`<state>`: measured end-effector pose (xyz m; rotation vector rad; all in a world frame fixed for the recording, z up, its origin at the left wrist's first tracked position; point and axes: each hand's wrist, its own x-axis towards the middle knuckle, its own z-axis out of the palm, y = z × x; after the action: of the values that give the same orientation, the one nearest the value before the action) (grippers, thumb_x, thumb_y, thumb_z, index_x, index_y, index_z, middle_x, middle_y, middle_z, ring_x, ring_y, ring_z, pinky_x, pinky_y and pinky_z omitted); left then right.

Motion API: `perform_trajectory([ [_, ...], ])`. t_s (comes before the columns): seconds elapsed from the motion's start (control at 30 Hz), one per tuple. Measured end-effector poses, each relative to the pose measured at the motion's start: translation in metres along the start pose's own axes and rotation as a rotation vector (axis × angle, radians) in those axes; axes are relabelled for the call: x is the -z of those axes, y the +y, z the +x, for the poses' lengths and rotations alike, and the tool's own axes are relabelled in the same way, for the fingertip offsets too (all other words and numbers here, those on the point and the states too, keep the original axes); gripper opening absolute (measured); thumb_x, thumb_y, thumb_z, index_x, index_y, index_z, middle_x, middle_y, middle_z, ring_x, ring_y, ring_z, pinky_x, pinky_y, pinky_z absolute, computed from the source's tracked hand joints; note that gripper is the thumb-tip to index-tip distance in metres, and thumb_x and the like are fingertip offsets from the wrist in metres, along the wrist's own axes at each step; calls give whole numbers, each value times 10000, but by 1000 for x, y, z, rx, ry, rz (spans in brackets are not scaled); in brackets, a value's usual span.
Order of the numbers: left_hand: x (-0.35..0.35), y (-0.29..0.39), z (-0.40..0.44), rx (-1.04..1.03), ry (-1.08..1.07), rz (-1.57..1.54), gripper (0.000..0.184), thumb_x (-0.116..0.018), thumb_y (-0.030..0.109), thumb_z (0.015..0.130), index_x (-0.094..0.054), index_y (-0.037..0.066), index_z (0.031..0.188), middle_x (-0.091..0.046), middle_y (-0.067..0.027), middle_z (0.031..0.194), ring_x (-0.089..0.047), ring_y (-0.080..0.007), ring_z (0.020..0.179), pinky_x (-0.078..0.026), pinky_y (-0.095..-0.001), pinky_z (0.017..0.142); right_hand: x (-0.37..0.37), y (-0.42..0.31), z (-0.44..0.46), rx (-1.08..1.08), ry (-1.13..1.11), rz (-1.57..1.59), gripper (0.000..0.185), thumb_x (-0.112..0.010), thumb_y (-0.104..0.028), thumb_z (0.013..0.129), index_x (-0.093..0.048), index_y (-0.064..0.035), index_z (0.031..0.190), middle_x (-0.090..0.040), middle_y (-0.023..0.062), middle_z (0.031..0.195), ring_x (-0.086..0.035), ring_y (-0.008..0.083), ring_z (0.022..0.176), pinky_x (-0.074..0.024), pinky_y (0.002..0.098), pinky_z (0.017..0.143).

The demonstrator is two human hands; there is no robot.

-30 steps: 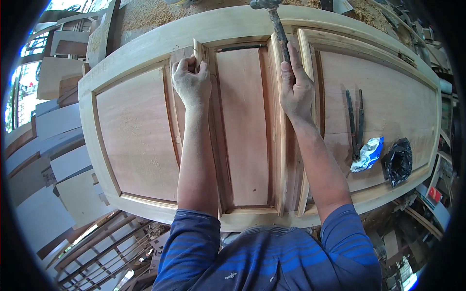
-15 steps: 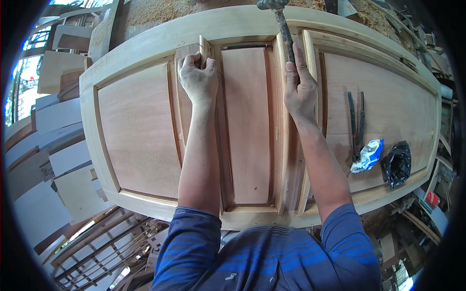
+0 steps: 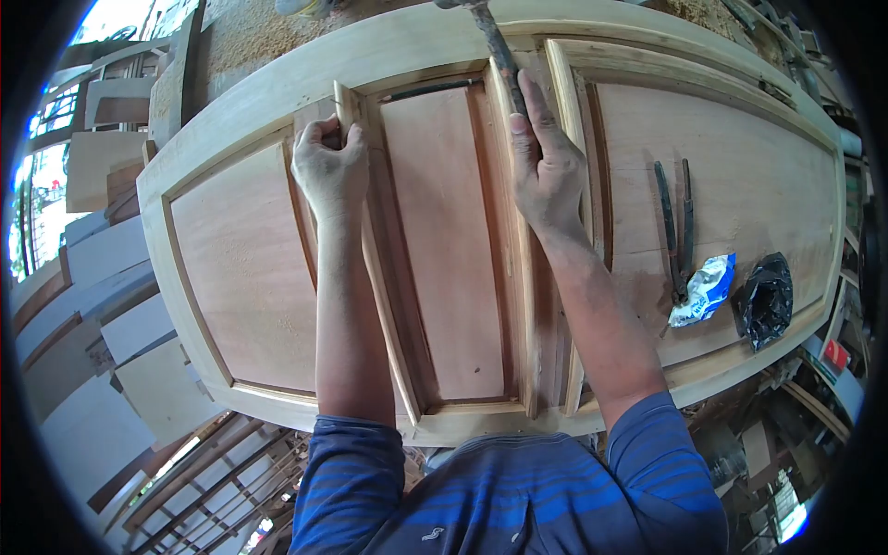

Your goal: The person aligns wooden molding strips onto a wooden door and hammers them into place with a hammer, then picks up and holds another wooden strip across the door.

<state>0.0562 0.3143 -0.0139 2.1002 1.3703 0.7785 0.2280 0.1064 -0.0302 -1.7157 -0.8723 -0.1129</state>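
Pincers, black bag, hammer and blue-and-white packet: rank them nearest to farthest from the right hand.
From the right hand:
1. Hammer, in its grip.
2. Pincers, to its right on the panel.
3. Blue-and-white packet, by the pincers' head.
4. Black bag, farthest right.

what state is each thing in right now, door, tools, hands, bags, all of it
left hand, fingers curled in at the wood strip's upper end
right hand, closed on the hammer
hammer, held, head partly out of view
wood strip, slightly slanted
panelled door, lying flat
pincers, handles spread
blue-and-white packet, crumpled
black bag, crumpled, mouth open
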Motion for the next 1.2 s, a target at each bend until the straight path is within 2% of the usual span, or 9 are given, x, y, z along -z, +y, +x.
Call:
perform_trajectory([
  [0.1,-2,7,-2,-28,52,99,310,-862,197,917,-811,-53,1093,-742,-112,972,-731,-179,850,-589,-329,827,-1,1,0,-17,-4,-16,544,-698,-119,1108,-604,-204,1637,-718,64,797,-704,133,674,-573,342,595],
  [0.33,-10,12,-4,-18,113,46,260,-853,182,911,-786,-49,1009,-640,-45,918,-623,-132,783,-543,-304,754,0,-1,4,-41,-31,32,557,-699,-82,1100,-600,-178,1640,-624,29,730,-588,97,596,-489,356,527],
  [0.53,-10,12,-5,18,85,-14,250,-849,174,914,-770,-51,989,-607,-22,908,-590,-92,780,-507,-277,730,2,0,3,-59,-72,80,551,-698,-78,1098,-605,-172,1633,-576,12,716,-564,82,584,-484,334,498],
  [0.63,-13,9,-4,-8,103,16,250,-846,161,907,-749,-57,983,-660,-80,922,-647,-161,737,-556,-334,723,4,-1,2,-48,-78,101,540,-693,-75,1101,-609,-166,1627,-592,14,725,-571,78,589,-492,324,494],
  [0.73,-12,13,-5,-53,116,67,244,-845,155,901,-747,-56,977,-665,-96,931,-662,-186,761,-560,-349,735,3,2,-1,-32,-75,103,542,-699,-74,1099,-610,-162,1626,-606,16,731,-576,75,594,-489,318,496],
  [1.03,-9,14,-5,23,107,-18,254,-850,170,880,-732,-35,971,-678,-140,981,-698,-308,884,-567,-426,833,9,-7,-2,14,-130,46,564,-732,-70,1082,-619,-167,1625,-601,10,744,-541,87,603,-468,329,541],
  [1.1,-9,14,-5,33,107,-36,247,-840,171,879,-729,-28,975,-679,-141,986,-700,-319,907,-566,-437,845,12,-15,-1,20,-154,39,576,-731,-69,1082,-606,-168,1636,-590,25,736,-548,100,601,-471,344,545],
  [1.13,-8,14,-5,31,96,-8,252,-835,186,869,-725,-15,974,-686,-150,1001,-699,-352,957,-562,-466,887,11,-20,-1,21,-168,37,583,-730,-69,1082,-599,-169,1641,-585,32,732,-552,106,600,-473,351,547],
  [1.2,-8,14,-5,9,114,30,259,-837,200,863,-726,-7,972,-691,-156,1011,-695,-367,981,-558,-476,908,5,-31,5,103,-175,39,587,-726,-79,1086,-592,-183,1647,-571,53,725,-552,129,588,-475,371,546],
])
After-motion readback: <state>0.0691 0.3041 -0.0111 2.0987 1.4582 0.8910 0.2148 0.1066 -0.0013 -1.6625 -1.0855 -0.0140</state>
